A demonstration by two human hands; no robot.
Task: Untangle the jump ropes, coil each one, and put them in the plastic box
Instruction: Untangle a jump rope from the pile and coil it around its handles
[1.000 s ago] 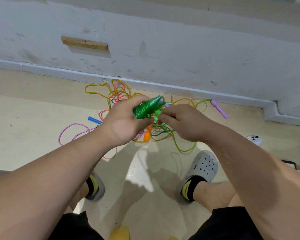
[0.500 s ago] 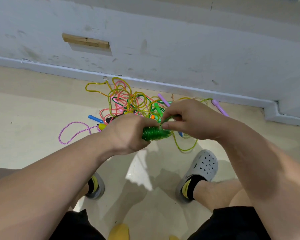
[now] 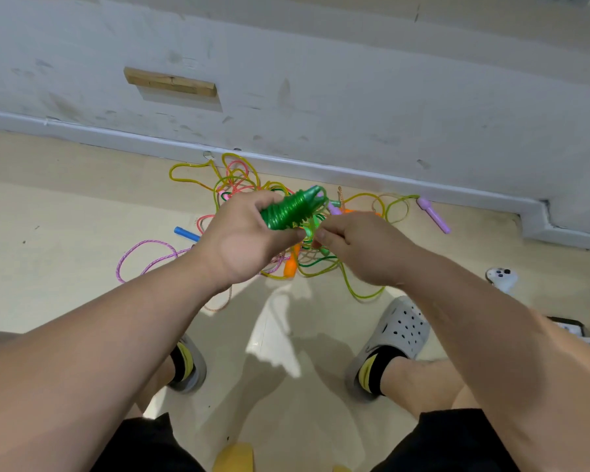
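Coiled green jump rope (image 3: 292, 209) in left hand (image 3: 246, 245), right hand (image 3: 358, 248) alongside.

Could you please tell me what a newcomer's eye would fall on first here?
The green jump rope, wound into a tight bundle, stands out at the centre, gripped by the left hand while the right hand pinches its loose cord. Behind them, a bright tangle of ropes sprawls on the floor by the wall, with a purple handle to the right.
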